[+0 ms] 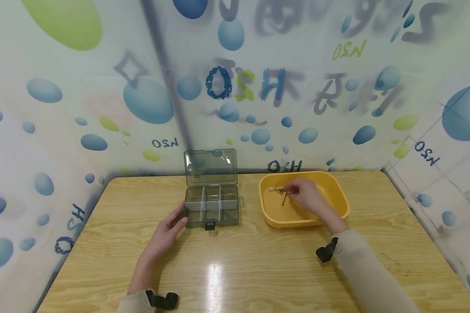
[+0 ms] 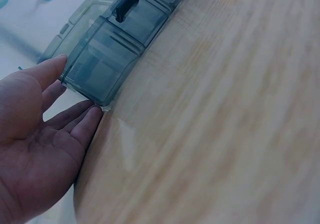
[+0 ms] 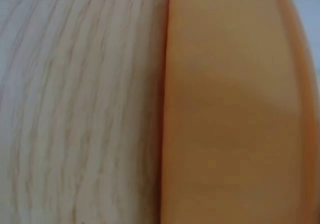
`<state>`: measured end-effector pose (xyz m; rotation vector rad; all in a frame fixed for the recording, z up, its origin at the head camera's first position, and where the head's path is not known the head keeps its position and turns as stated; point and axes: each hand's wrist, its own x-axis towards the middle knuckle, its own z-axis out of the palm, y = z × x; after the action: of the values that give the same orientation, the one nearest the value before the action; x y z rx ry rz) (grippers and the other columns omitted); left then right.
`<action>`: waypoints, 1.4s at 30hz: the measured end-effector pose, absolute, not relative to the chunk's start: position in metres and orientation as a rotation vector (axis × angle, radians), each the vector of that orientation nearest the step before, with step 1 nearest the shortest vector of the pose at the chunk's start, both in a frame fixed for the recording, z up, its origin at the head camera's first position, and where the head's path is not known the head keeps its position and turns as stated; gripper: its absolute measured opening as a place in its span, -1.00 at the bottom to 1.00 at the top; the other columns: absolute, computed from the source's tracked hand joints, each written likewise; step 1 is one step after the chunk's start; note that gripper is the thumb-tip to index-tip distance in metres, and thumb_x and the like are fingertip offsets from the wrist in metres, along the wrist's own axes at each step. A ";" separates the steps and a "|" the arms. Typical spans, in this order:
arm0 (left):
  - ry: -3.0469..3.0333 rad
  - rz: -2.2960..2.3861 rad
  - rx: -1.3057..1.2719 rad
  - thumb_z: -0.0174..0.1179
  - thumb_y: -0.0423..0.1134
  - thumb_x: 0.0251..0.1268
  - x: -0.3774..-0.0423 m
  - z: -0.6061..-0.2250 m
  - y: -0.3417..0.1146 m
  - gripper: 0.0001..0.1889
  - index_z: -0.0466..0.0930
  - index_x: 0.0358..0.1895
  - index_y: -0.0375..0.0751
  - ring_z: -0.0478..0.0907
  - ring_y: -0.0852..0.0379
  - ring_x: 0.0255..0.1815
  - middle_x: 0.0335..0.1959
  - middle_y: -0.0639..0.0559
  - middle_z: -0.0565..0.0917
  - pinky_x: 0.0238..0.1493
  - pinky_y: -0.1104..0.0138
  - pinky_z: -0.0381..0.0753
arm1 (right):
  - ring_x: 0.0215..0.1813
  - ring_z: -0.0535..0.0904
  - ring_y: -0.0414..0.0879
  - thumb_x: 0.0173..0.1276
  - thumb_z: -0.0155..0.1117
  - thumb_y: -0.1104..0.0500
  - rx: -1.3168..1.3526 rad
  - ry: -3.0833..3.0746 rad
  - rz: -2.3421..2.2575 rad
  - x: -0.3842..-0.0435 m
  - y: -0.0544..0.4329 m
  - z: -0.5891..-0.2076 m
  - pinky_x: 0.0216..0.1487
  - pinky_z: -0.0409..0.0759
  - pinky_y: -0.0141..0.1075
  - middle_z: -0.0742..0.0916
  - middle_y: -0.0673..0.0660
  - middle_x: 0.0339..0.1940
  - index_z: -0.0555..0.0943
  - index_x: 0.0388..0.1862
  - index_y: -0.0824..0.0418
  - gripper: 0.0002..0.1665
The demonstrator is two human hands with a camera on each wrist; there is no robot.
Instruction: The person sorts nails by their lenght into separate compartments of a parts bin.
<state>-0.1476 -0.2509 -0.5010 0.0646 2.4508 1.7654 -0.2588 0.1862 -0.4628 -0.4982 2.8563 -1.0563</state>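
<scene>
A translucent grey compartment box (image 1: 212, 206) stands on the table with its lid (image 1: 211, 167) raised at the back. My left hand (image 1: 168, 230) touches the box's left side, thumb near the front corner; in the left wrist view its fingers lie loosely extended against the box end. Thin screws (image 1: 228, 215) lie in the front right compartment. Over the yellow tray (image 1: 272, 221), my right hand (image 1: 306, 195) pinches a dark screw (image 1: 284, 199) between thumb and fingers. More screws (image 1: 276, 190) lie in the tray beside the fingertips. The right wrist view shows only the tray's outer wall and table.
The wooden table (image 1: 250, 269) carries the box at centre left and the tray at right. Behind its back edge hangs a patterned curtain (image 1: 141, 130) with blue and green drops. A black latch (image 1: 209, 224) projects from the box's front.
</scene>
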 end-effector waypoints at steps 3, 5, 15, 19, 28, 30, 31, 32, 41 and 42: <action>2.457 1.751 0.059 0.07 -0.10 0.64 -0.147 -0.500 -0.251 -0.34 0.09 0.64 -0.22 0.04 -0.11 0.62 0.64 -0.15 0.09 0.45 0.40 0.15 | -0.12 0.67 0.09 0.28 0.25 0.48 -0.515 2.835 -1.034 -0.260 0.186 -0.465 -0.04 0.70 -0.05 0.77 0.25 -0.16 0.72 -0.03 0.46 -0.71; 2.456 1.745 0.056 0.06 -0.10 0.64 -0.148 -0.500 -0.251 -0.34 0.09 0.64 -0.21 0.04 -0.10 0.63 0.64 -0.13 0.09 0.50 0.25 0.09 | -0.11 0.66 0.09 0.26 0.25 0.48 -0.534 2.826 -1.016 -0.260 0.187 -0.466 -0.03 0.69 -0.05 0.76 0.25 -0.16 0.72 -0.03 0.45 -0.70; 2.431 1.757 0.058 0.05 -0.13 0.65 -0.148 -0.500 -0.252 -0.35 0.08 0.64 -0.23 0.01 -0.10 0.63 0.65 -0.13 0.08 0.53 0.10 0.05 | -0.01 0.67 0.11 0.35 0.26 0.43 -0.564 2.858 -0.931 -0.270 0.186 -0.466 0.09 0.66 0.00 0.78 0.23 -0.06 0.74 0.02 0.35 -0.70; 2.439 1.748 0.059 0.05 -0.12 0.65 -0.148 -0.501 -0.253 -0.34 0.08 0.64 -0.23 0.01 -0.09 0.63 0.65 -0.13 0.08 0.50 0.25 0.10 | 0.06 0.68 0.17 0.37 0.29 0.41 -0.600 2.886 -0.876 -0.274 0.181 -0.466 0.11 0.65 0.03 0.78 0.26 -0.01 0.74 0.07 0.37 -0.69; 2.462 1.739 0.101 0.06 -0.09 0.65 -0.148 -0.503 -0.254 -0.33 0.07 0.64 -0.24 0.07 -0.15 0.60 0.64 -0.19 0.07 0.29 0.61 0.23 | 0.12 0.66 0.20 0.37 0.28 0.44 -0.700 2.886 -0.768 -0.281 0.174 -0.474 0.15 0.63 0.05 0.78 0.29 0.01 0.74 0.06 0.41 -0.70; 2.465 1.735 0.099 0.06 -0.10 0.65 -0.149 -0.503 -0.255 -0.33 0.07 0.64 -0.24 0.08 -0.15 0.60 0.64 -0.19 0.08 0.29 0.60 0.25 | 0.11 0.67 0.20 0.36 0.30 0.43 -0.731 2.898 -0.752 -0.282 0.173 -0.475 0.15 0.63 0.05 0.78 0.29 -0.01 0.75 0.03 0.40 -0.71; 2.466 1.735 0.098 0.06 -0.10 0.65 -0.149 -0.503 -0.255 -0.33 0.07 0.64 -0.24 0.08 -0.15 0.60 0.64 -0.20 0.08 0.28 0.60 0.25 | 0.10 0.67 0.20 0.37 0.30 0.43 -0.737 2.900 -0.751 -0.282 0.173 -0.476 0.15 0.63 0.04 0.79 0.28 -0.01 0.75 0.03 0.40 -0.72; 2.466 1.734 0.101 0.05 -0.10 0.65 -0.149 -0.503 -0.255 -0.33 0.07 0.64 -0.24 0.08 -0.15 0.60 0.64 -0.20 0.08 0.27 0.61 0.25 | 0.10 0.67 0.20 0.37 0.31 0.42 -0.743 2.899 -0.756 -0.282 0.172 -0.476 0.14 0.63 0.05 0.79 0.28 -0.02 0.76 0.02 0.39 -0.73; 2.442 1.747 0.130 0.05 -0.12 0.65 -0.149 -0.505 -0.255 -0.33 0.05 0.64 -0.25 0.05 -0.15 0.61 0.65 -0.19 0.07 0.23 0.65 0.28 | -0.02 0.70 0.15 0.40 0.35 0.36 -0.742 2.895 -0.723 -0.285 0.169 -0.475 0.05 0.67 0.00 0.81 0.23 -0.14 0.80 -0.13 0.37 -0.84; 2.444 1.748 0.128 0.05 -0.12 0.65 -0.149 -0.505 -0.255 -0.34 0.06 0.64 -0.26 0.06 -0.15 0.61 0.64 -0.20 0.07 0.23 0.65 0.27 | -0.03 0.70 0.15 0.38 0.35 0.36 -0.742 2.895 -0.720 -0.285 0.169 -0.475 0.04 0.68 -0.01 0.81 0.22 -0.16 0.80 -0.14 0.37 -0.85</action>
<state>-0.1489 -0.2552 -0.5048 0.1282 2.4441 1.7479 -0.2849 0.1687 -0.4745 -0.7421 2.8954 -0.7203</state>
